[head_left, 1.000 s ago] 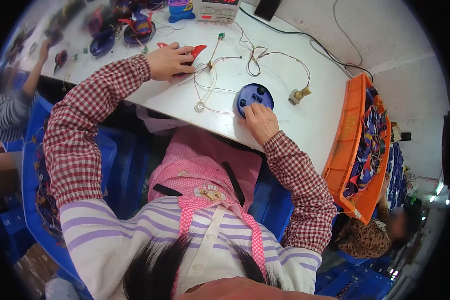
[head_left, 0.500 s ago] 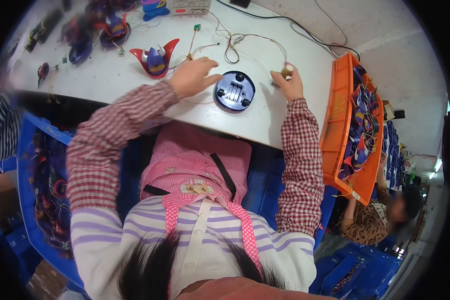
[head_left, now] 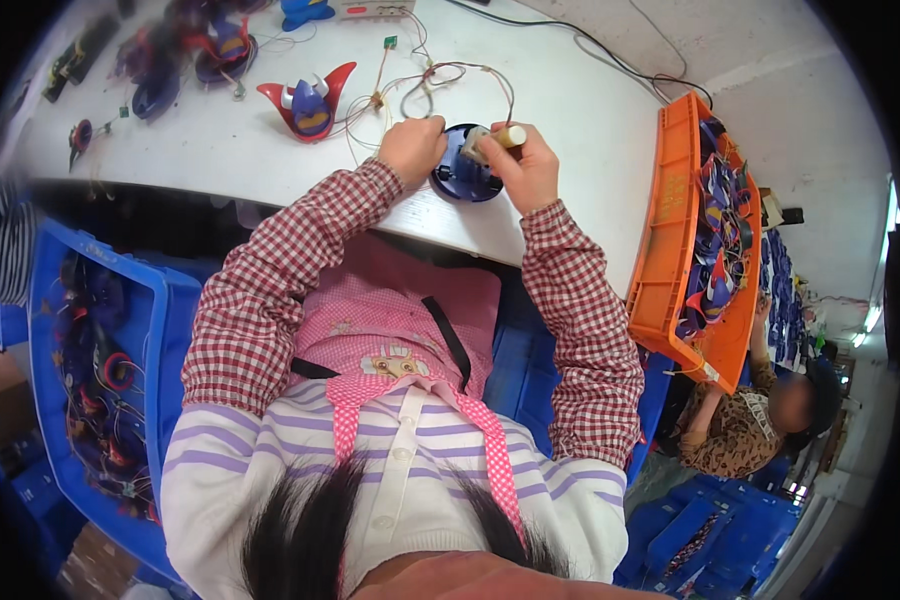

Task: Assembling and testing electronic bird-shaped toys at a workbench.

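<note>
A round, dark blue plastic base (head_left: 467, 190) lies near the table's front edge, its open underside facing up. My left hand (head_left: 414, 150) is closed at its left rim, with thumb and fingertips on the edge. In my right hand (head_left: 526, 168) is a wired piece with a cream cylindrical end (head_left: 513, 136). Its paler, flat part (head_left: 476, 146) is over the slots in the middle of the base, which it partly hides. A thin cable (head_left: 511, 95) runs from this piece to the back of the table.
Left of my hands stands a purple toy figure (head_left: 310, 110) with red wing-like sides. Tangled wires (head_left: 432, 75) and a small green board (head_left: 390, 42) lie behind. An orange crate (head_left: 660, 230) of toy parts is at the right, a blue bin (head_left: 155, 340) at the left. Another person (head_left: 730, 430) is at far right.
My right hand has moved left with the wired piece, bringing it onto the base. My left hand has moved right and closed at the base's rim.
</note>
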A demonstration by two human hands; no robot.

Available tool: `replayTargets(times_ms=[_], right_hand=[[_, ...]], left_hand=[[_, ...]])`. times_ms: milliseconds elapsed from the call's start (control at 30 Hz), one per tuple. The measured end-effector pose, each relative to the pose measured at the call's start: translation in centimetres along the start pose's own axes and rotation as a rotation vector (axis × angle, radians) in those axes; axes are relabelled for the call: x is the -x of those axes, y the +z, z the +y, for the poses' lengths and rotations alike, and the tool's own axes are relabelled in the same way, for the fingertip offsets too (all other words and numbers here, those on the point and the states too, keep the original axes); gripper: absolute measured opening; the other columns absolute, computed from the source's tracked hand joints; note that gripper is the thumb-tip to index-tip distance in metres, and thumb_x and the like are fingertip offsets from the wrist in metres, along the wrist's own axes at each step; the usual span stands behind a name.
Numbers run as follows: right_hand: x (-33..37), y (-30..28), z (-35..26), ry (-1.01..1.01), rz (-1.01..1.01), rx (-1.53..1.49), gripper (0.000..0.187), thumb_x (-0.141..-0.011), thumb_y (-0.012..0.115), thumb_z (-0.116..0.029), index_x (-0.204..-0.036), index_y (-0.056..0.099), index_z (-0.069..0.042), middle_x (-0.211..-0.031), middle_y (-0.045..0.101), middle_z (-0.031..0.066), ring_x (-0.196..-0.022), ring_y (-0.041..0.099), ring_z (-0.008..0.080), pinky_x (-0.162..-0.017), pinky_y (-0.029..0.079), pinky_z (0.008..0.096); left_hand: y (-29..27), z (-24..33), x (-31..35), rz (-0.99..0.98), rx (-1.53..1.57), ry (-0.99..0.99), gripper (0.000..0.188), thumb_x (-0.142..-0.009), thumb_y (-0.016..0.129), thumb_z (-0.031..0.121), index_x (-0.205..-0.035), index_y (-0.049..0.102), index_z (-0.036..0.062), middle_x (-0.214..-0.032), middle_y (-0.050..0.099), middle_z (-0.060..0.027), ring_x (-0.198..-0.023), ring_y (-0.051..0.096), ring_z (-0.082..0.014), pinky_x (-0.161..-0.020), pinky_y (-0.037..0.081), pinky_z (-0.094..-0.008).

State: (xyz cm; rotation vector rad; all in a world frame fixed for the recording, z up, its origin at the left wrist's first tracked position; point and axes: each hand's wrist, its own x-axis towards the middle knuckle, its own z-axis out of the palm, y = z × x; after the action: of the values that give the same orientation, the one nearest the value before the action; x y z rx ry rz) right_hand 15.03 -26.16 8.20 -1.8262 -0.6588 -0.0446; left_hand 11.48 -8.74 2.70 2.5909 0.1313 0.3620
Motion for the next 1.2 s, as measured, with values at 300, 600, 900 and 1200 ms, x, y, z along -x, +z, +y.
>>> replayTargets(times_ms=[300,600,900,1200], right_hand=[[2.0,1.9,1.0,-0.287,-0.030,0.347,0.025,-0.077,0.070,-0.006,-0.101,0.061,-0.003,-0.090,0.057,0.0056,-0.069,0.054,0.0151,-0.058,0.045,0.0233],[2.5,1.9,0.9,-0.312,-0.026,0.364,0.025,-0.078,0.069,-0.004,-0.101,0.060,-0.004,-0.091,0.057,0.0057,-0.068,0.054,0.0153,-0.058,0.046,0.0232],[2.5,2.4,0.2,-0.235,-0.115,0.461,0.020,-0.077,0.068,-0.006,-0.095,0.060,-0.003,-0.088,0.057,0.0062,-0.064,0.054,0.0155,-0.056,0.045,0.0240],[0.9,2.3,1.0,-0.102,-0.195,0.399,0.015,-0.076,0.068,-0.010,-0.086,0.060,-0.002,-0.080,0.056,0.0082,-0.062,0.053,0.0176,-0.056,0.045,0.0273]], left_hand=[[0.5,-0.3,1.0,0.120,0.046,0.001,0.021,-0.083,0.051,0.022,-0.086,0.060,0.0034,-0.075,0.065,-0.0149,-0.066,0.061,-0.0353,-0.060,0.048,-0.0412],[0.6,-0.2,1.1,0.107,0.071,-0.008,0.019,-0.084,0.050,0.020,-0.083,0.059,0.0032,-0.072,0.065,-0.0147,-0.064,0.061,-0.0347,-0.058,0.048,-0.0411],[1.3,-0.5,0.8,0.162,0.066,0.011,0.018,-0.083,0.051,0.018,-0.078,0.056,0.0018,-0.068,0.063,-0.0150,-0.059,0.059,-0.0350,-0.055,0.046,-0.0406],[0.1,0.1,1.2,0.098,0.037,0.000,0.019,-0.084,0.051,0.019,-0.078,0.057,0.0016,-0.070,0.063,-0.0151,-0.061,0.059,-0.0336,-0.055,0.046,-0.0392]])
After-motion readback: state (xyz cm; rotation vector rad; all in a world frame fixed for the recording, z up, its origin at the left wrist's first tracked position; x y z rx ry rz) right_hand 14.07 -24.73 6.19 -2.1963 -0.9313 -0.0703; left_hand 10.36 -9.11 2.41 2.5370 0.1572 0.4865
